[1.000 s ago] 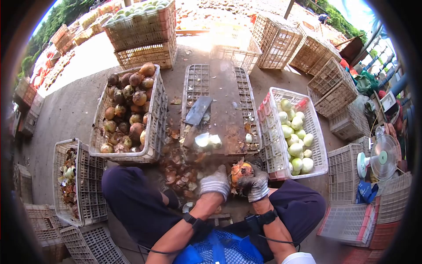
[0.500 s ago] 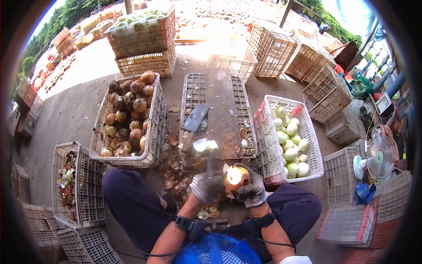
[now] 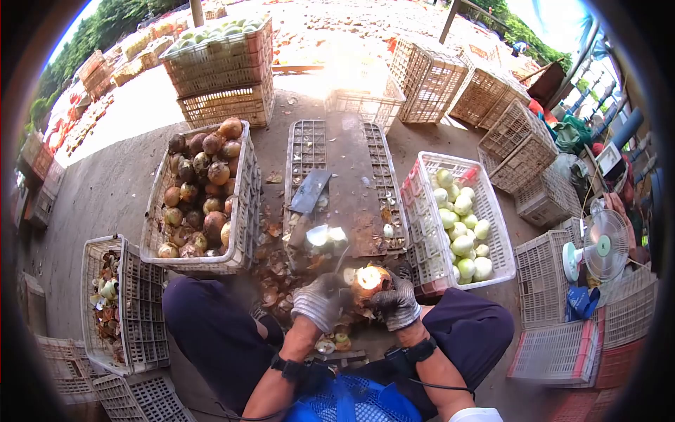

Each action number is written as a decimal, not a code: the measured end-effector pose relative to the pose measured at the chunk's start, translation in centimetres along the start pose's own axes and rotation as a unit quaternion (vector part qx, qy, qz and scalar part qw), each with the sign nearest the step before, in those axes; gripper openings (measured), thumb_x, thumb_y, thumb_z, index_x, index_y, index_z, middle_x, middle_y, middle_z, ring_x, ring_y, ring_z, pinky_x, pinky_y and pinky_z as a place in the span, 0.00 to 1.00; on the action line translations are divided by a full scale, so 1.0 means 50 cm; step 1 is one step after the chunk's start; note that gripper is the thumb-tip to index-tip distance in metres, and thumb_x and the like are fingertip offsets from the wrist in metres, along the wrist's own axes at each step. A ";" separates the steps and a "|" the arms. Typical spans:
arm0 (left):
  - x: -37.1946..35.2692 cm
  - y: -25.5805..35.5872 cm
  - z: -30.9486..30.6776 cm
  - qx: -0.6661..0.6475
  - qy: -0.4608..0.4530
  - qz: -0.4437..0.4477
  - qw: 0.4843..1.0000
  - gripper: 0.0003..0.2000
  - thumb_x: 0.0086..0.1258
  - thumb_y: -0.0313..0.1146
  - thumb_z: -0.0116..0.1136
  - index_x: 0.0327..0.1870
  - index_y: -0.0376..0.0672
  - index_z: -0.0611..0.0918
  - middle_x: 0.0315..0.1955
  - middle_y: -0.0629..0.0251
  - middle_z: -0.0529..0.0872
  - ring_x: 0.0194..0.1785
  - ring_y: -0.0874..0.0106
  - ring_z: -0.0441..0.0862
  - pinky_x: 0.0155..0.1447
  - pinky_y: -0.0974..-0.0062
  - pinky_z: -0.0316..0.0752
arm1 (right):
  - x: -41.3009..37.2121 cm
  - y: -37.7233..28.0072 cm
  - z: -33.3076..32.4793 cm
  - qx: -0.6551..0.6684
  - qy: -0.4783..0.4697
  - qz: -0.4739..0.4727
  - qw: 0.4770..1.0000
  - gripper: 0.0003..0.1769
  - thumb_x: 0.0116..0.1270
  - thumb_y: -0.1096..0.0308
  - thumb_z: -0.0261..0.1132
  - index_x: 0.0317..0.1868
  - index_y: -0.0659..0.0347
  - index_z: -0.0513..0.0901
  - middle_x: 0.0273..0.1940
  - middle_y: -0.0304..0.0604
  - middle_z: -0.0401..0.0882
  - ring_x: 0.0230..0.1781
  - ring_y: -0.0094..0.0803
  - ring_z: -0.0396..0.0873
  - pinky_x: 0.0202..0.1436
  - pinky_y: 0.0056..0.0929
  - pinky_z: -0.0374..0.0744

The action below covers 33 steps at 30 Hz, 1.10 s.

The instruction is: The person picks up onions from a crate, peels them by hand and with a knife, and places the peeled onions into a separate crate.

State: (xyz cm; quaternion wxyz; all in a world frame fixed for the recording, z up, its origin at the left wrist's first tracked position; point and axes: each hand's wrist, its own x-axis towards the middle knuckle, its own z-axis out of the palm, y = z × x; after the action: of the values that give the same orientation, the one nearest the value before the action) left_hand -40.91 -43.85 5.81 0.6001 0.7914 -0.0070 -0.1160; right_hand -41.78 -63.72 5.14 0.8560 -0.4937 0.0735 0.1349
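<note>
My right hand (image 3: 395, 302), in a dark-palmed knit glove, is wrapped round a brown-skinned onion (image 3: 371, 280) with a pale cut face turned upward. Beside it, my gloved left hand (image 3: 316, 302) is closed, with a thin knife blade (image 3: 342, 260) rising from it; the knife's handle is hidden in the fist. Both hands are above loose onion skins (image 3: 275, 288) between my legs. Just beyond them, white onion pieces (image 3: 326, 235) lie by the near end of a low board (image 3: 355, 211). A wide cleaver blade (image 3: 311, 191) rests on that board.
Unpeeled onions fill a crate (image 3: 242, 211) at left; peeled ones lie in a white crate (image 3: 415, 243) at right. A scrap crate (image 3: 144, 302) stands by my left knee. Stacked crates (image 3: 225, 105) and a fan (image 3: 605, 245) stand farther out.
The onion and right hand have shifted slightly left, closer to the left hand. The knife blade, blurred before, now appears as a thin slanted edge near the onion. The view has turned slightly.
</note>
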 end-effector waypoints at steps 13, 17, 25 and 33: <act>-0.001 -0.009 -0.005 -0.094 -0.068 0.102 0.988 0.19 0.58 0.34 0.69 0.49 0.37 0.80 0.37 0.60 0.86 0.40 0.71 0.84 0.41 0.74 0.80 | -0.019 -0.053 0.053 -0.105 -0.066 -0.043 0.991 0.59 0.25 0.63 0.87 0.63 0.69 0.71 0.54 0.44 0.78 0.55 0.32 0.77 0.61 0.31 0.76; 0.012 -0.044 0.013 0.084 0.041 0.233 0.968 0.13 0.53 0.31 0.71 0.36 0.41 0.80 0.28 0.63 0.83 0.31 0.69 0.82 0.32 0.72 0.78 | -0.001 -0.028 0.024 -0.306 -0.043 -0.069 0.948 0.61 0.24 0.63 0.88 0.66 0.65 0.70 0.57 0.42 0.78 0.58 0.30 0.75 0.64 0.31 0.74; -0.001 -0.002 0.007 -0.354 0.024 -0.054 0.933 0.15 0.54 0.22 0.67 0.44 0.34 0.80 0.28 0.69 0.83 0.26 0.80 0.78 0.29 0.80 0.75 | -0.006 -0.013 0.046 -0.210 -0.043 0.053 0.975 0.46 0.46 0.76 0.79 0.68 0.63 0.68 0.59 0.42 0.76 0.55 0.30 0.76 0.58 0.30 0.78; 0.009 -0.035 0.030 -0.038 0.085 0.208 0.974 0.14 0.47 0.28 0.73 0.35 0.39 0.83 0.36 0.60 0.81 0.40 0.65 0.80 0.45 0.69 0.76 | 0.026 0.063 0.000 -0.164 0.091 0.038 0.982 0.35 0.57 0.69 0.73 0.65 0.64 0.71 0.54 0.45 0.78 0.51 0.30 0.78 0.57 0.28 0.77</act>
State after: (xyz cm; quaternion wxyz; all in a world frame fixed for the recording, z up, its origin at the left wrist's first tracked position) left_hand -40.96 -44.83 3.70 0.6392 0.7561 -0.1160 0.0792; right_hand -41.51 -62.03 2.21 0.7473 -0.6346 0.1461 0.1319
